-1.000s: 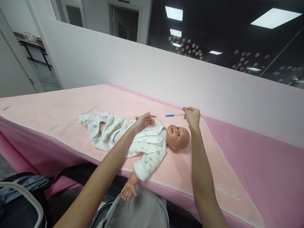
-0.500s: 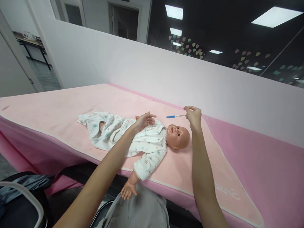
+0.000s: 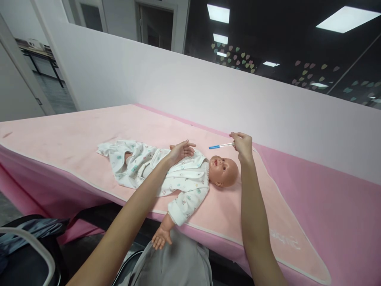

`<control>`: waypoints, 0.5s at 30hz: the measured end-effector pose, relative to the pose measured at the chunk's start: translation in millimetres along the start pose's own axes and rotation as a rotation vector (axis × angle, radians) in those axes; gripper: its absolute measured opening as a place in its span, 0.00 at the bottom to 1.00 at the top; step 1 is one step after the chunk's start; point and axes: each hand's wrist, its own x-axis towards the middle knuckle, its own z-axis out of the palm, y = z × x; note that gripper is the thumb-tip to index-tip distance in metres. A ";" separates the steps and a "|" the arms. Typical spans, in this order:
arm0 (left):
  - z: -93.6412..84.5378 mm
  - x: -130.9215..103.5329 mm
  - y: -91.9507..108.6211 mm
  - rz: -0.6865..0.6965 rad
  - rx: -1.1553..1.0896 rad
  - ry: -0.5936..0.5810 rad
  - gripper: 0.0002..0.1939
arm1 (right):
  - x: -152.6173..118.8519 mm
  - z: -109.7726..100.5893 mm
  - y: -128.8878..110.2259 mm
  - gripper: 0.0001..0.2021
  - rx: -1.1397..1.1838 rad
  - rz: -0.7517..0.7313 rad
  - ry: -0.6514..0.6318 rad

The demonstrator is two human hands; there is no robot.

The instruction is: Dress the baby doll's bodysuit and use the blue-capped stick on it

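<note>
A baby doll [image 3: 224,171] in a white patterned outfit [image 3: 186,178] lies on its back, head to the right, one arm hanging over the table's near edge. My left hand [image 3: 182,151] is over the doll's chest, palm partly up, fingers apart and holding nothing. Above and beyond the doll's head, my right hand [image 3: 242,143] pinches the right end of a thin thermometer-like stick [image 3: 218,146] with a blue left part. The stick points left, held above the table.
A pink cloth covers the table [image 3: 74,131], with a low white wall [image 3: 178,83] behind it. Dark glass with heart stickers is beyond. A dark chair [image 3: 26,254] with cloth on it stands at the lower left.
The stick in my right hand has turned slightly, and its clear part looks paler and wider. My left hand and the doll have not visibly moved.
</note>
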 end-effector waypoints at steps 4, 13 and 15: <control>-0.3 0.4 -0.4 0.005 0.001 -0.004 0.17 | 2.0 -4.6 0.7 0.10 -0.001 -0.018 0.069; -1.4 0.2 -1.6 0.015 0.002 -0.017 0.16 | -0.3 -10.6 -3.1 0.11 0.117 0.008 -0.026; -1.1 -0.3 -1.3 0.017 0.005 -0.016 0.16 | -0.2 -12.0 -3.2 0.11 0.160 0.022 -0.043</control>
